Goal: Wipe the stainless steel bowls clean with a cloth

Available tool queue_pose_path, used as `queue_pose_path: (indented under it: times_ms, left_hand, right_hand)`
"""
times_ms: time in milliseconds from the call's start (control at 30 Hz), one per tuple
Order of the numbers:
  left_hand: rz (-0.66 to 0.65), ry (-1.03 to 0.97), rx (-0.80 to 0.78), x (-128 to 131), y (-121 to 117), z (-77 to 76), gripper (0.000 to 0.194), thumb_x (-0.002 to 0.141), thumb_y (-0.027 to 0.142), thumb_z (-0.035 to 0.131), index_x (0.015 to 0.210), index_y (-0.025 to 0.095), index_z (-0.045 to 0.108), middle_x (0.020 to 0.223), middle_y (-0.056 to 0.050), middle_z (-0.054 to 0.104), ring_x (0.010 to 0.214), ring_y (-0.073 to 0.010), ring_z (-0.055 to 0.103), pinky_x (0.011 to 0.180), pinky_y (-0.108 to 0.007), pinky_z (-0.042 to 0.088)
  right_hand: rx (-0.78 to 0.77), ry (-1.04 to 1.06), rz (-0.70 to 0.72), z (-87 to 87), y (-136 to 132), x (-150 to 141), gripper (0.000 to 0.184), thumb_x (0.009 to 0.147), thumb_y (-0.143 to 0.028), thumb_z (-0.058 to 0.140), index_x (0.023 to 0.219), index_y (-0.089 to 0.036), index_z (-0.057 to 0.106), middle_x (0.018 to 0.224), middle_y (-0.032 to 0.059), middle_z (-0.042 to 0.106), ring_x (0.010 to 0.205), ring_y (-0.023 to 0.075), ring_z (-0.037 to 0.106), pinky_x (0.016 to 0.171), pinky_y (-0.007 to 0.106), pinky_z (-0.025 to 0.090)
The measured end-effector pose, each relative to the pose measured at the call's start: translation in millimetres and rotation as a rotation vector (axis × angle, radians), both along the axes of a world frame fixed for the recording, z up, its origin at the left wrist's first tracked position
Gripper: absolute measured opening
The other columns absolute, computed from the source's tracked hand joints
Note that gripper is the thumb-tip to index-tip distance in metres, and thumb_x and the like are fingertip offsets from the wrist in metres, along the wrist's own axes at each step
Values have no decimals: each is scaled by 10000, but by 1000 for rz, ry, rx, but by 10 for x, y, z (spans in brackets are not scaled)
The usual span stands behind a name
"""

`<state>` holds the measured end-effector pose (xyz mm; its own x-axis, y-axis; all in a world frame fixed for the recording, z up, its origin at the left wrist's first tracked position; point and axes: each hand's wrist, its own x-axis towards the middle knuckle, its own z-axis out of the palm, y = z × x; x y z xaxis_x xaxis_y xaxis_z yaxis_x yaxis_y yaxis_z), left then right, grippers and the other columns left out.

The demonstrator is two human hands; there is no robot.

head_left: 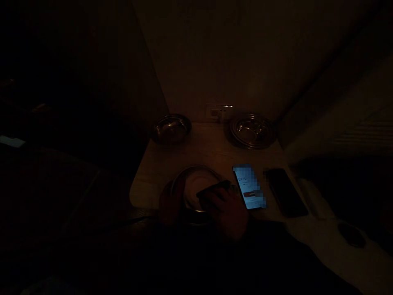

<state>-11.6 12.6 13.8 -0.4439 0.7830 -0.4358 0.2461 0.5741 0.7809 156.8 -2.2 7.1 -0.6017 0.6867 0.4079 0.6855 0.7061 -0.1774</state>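
The scene is very dark. A round metal bowl (196,180) with a shiny rim is at the front of the small wooden table. My left hand (172,203) is wrapped round the bowl's left side, its fingers dim. Over the bowl's right side, my right hand (229,211) is closed on a dark, flat thing (211,189), perhaps a cloth, which lies against the inside of the bowl. The dark hides what that thing is.
At the table's (208,151) back left stands a metal bowl (172,129); at the back right are stacked metal dishes (253,131). Right of my hand lie a lit phone (249,186) and a dark phone (287,192). A wall socket (219,111) is behind.
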Motion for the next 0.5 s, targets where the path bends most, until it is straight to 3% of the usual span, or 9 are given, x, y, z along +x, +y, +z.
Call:
queue_pose_path:
  times_ms: [167,300,500]
  left_hand:
    - [-4,59,-42,-16,8,23,492,799,533,506,1085,151,624,1065,-123,654,971,-259,597,823,-344,437]
    - [-40,-25,-24,-55,29,26,515,801,546,501,1075,131,637,1071,-133,660,977,-257,605,820,-337,445]
    - [-60,-45,6,-112,60,19,601,774,588,516,1135,118,617,1147,-150,638,1041,-278,589,859,-363,438]
  right_hand:
    - [34,24,24,-1,100,-159,230,923,-189,472,1042,-231,663,1113,18,662,902,207,521,652,342,407]
    - [-51,44,14,-76,92,116,287,883,-150,496,1121,-226,636,1122,59,643,938,226,509,702,358,450]
    - [-243,300,-17,-129,10,361,444,858,-143,469,1299,-183,489,1232,111,556,1084,243,505,874,434,481]
